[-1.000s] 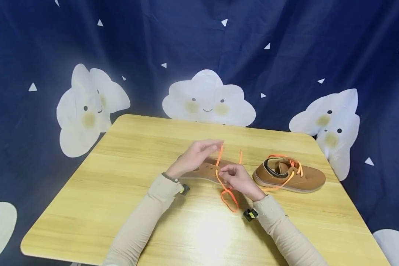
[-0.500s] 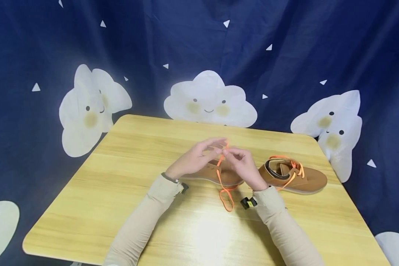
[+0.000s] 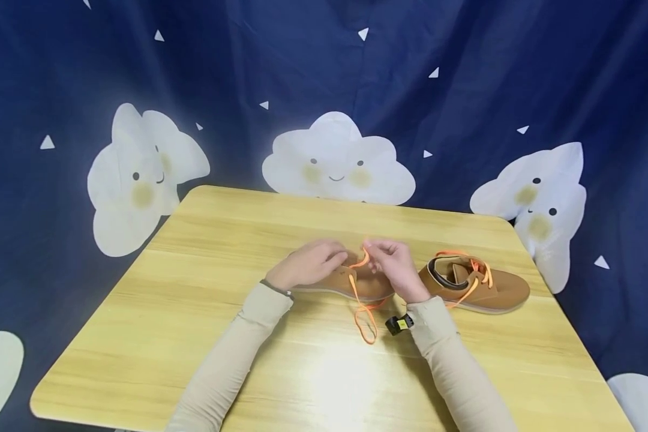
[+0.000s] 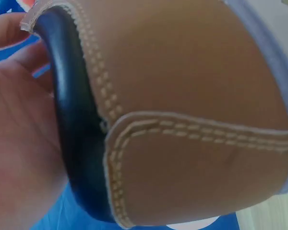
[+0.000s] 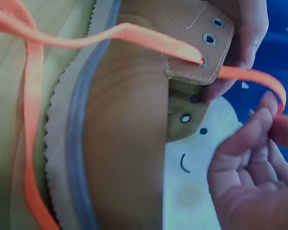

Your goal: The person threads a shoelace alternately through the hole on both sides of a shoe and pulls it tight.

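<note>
A brown shoe (image 3: 371, 288) lies on the table under my hands, toe to the right. An orange shoelace (image 5: 156, 40) passes through one eyelet of its flap (image 5: 197, 31); two further metal eyelets beside it hold no lace. Between thumb and finger, my right hand (image 3: 394, 267) pinches the lace on the inner side of the flap. My left hand (image 3: 309, 264) is at the shoe's opening and holds the eyelet flap, with fingers showing behind and below it in the right wrist view. The dark padded collar (image 4: 69, 100) fills part of the left wrist view.
To the right stands a second brown shoe (image 3: 510, 291) with orange laces through its eyelets. A loop of loose lace (image 3: 368, 330) lies on the wooden table (image 3: 140, 336) in front of the first shoe. Behind the table hangs a dark blue curtain (image 3: 324, 54) with cloud shapes.
My right hand has risen from the shoe's near side to the lace's upper part and pinches it. My left hand has let go of the lace and lowered onto the shoe.
</note>
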Motion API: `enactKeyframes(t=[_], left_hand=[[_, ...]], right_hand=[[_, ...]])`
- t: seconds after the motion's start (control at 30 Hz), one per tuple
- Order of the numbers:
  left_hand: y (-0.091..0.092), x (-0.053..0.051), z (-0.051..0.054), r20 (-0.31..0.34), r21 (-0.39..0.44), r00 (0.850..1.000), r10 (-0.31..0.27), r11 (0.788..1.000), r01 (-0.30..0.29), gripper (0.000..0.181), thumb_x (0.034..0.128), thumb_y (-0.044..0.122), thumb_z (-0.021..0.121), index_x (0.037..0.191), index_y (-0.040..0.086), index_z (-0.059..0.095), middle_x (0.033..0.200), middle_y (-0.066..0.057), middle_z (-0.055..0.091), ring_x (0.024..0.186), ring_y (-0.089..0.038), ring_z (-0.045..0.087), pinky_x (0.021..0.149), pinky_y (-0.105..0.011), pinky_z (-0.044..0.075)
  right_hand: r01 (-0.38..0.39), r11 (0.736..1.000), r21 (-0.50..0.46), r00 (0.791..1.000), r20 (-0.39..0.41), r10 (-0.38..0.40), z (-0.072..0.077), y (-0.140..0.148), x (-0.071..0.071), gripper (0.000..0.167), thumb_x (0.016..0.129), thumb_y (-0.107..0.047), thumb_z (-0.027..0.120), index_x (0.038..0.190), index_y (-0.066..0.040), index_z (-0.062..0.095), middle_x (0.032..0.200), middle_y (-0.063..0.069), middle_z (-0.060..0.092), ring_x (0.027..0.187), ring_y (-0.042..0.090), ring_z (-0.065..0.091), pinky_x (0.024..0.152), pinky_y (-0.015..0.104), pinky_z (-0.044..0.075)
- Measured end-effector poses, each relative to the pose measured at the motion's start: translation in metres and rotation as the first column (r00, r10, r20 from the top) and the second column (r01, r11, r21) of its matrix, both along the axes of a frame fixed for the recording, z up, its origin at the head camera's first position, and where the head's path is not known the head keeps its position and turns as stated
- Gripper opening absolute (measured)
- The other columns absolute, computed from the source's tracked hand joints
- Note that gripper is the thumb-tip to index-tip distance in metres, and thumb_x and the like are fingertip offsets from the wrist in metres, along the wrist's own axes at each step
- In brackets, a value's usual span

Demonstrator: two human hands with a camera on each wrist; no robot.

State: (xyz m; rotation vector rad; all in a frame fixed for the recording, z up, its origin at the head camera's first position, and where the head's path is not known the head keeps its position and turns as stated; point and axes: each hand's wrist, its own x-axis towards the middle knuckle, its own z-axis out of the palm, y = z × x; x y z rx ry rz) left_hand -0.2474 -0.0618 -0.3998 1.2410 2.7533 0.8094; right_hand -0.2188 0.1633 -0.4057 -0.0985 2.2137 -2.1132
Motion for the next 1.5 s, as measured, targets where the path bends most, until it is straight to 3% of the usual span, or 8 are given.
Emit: enactKeyframes(t=[0.13, 0.3, 0.43, 0.57, 0.9, 1.0, 1.23, 1.5], left_hand=[[0.000, 0.001, 0.000, 0.011, 0.002, 1.000, 0.018, 1.000, -0.018, 0.040, 0.1116, 0.030, 0.041, 0.130, 0.009, 0.068, 0.124, -0.006, 0.070, 0.119, -0.022, 0.065, 0.105, -0.040, 0.052], [0.002, 0.000, -0.002, 0.010, 0.017, 1.000, 0.003, 1.000, -0.003, 0.039, 0.1118, 0.030, 0.041, 0.134, 0.012, 0.068, 0.134, -0.006, 0.068, 0.130, -0.023, 0.061, 0.113, -0.040, 0.047], [0.004, 0.000, -0.002, 0.015, 0.021, 1.000, -0.003, 1.000, 0.002, 0.040, 0.1117, 0.031, 0.041, 0.134, 0.012, 0.068, 0.134, -0.006, 0.068, 0.131, -0.023, 0.061, 0.113, -0.040, 0.047], [0.005, -0.001, 0.001, 0.030, 0.009, 1.000, 0.010, 1.000, -0.011, 0.040, 0.1110, 0.033, 0.043, 0.134, 0.011, 0.067, 0.134, -0.006, 0.068, 0.131, -0.023, 0.061, 0.113, -0.040, 0.048], [0.009, -0.008, -0.004, 0.143, 0.001, 0.986, 0.086, 0.996, -0.087, 0.046, 0.1076, 0.043, 0.051, 0.141, 0.012, 0.058, 0.141, -0.007, 0.065, 0.131, -0.024, 0.063, 0.110, -0.042, 0.051], [0.012, -0.010, -0.006, 0.159, -0.024, 0.983, 0.089, 0.996, -0.086, 0.045, 0.1071, 0.045, 0.051, 0.137, 0.013, 0.063, 0.136, -0.005, 0.069, 0.126, -0.023, 0.065, 0.111, -0.043, 0.050], [0.021, -0.010, -0.003, 0.246, -0.021, 0.958, 0.145, 0.989, -0.144, 0.050, 0.1060, 0.045, 0.050, 0.140, 0.011, 0.063, 0.142, -0.004, 0.066, 0.140, -0.026, 0.055, 0.123, -0.057, 0.025], [0.023, -0.011, -0.002, 0.311, 0.063, 0.940, 0.143, 0.983, -0.170, 0.043, 0.1044, 0.032, 0.057, 0.138, 0.007, 0.065, 0.142, -0.009, 0.066, 0.140, -0.031, 0.054, 0.120, -0.055, 0.027]], right_hand=[[-0.120, 0.989, 0.091, 0.987, 0.118, 0.109, -0.007, 0.004, -0.004, 0.037, 0.104, -0.016, 0.061, 0.126, 0.014, 0.065, 0.070, -0.008, 0.066, 0.064, 0.006, 0.058, 0.061, 0.019, 0.051], [-0.207, 0.967, 0.147, 0.971, 0.154, 0.184, -0.016, 0.006, -0.009, 0.031, 0.104, -0.010, 0.056, 0.122, 0.012, 0.068, 0.065, -0.008, 0.062, 0.053, 0.003, 0.047, 0.048, 0.016, 0.037], [-0.189, 0.954, 0.232, 0.976, 0.147, 0.157, -0.018, 0.005, -0.012, 0.028, 0.103, -0.014, 0.058, 0.114, 0.007, 0.074, 0.061, -0.008, 0.057, 0.044, 0.003, 0.033, 0.043, 0.018, 0.025], [-0.124, 0.946, 0.301, 0.987, 0.133, 0.087, -0.019, 0.002, -0.014, 0.027, 0.103, -0.021, 0.063, 0.107, 0.001, 0.078, 0.056, -0.007, 0.055, 0.041, 0.003, 0.028, 0.041, 0.019, 0.024], [0.019, 0.935, 0.353, 1.000, -0.007, -0.018, -0.024, -0.013, -0.010, 0.022, 0.101, -0.016, 0.067, 0.103, 0.001, 0.081, 0.061, -0.003, 0.066, 0.052, 0.007, 0.053, 0.047, 0.019, 0.036], [0.025, 0.933, 0.360, 1.000, -0.018, -0.020, -0.026, -0.016, -0.009, 0.022, 0.101, -0.015, 0.066, 0.102, 0.002, 0.081, 0.059, -0.003, 0.064, 0.052, 0.007, 0.054, 0.049, 0.019, 0.038], [0.038, 0.929, 0.368, 0.999, -0.006, -0.038, -0.029, -0.019, -0.010, 0.021, 0.101, -0.015, 0.066, 0.104, 0.000, 0.080, 0.062, -0.004, 0.067, 0.054, 0.009, 0.057, 0.052, 0.019, 0.042], [0.021, 0.946, 0.325, 0.999, 0.024, -0.031, -0.028, -0.014, -0.012, 0.026, 0.101, -0.021, 0.068, 0.101, 0.002, 0.079, 0.057, 0.000, 0.059, 0.047, 0.007, 0.041, 0.045, 0.020, 0.032]])
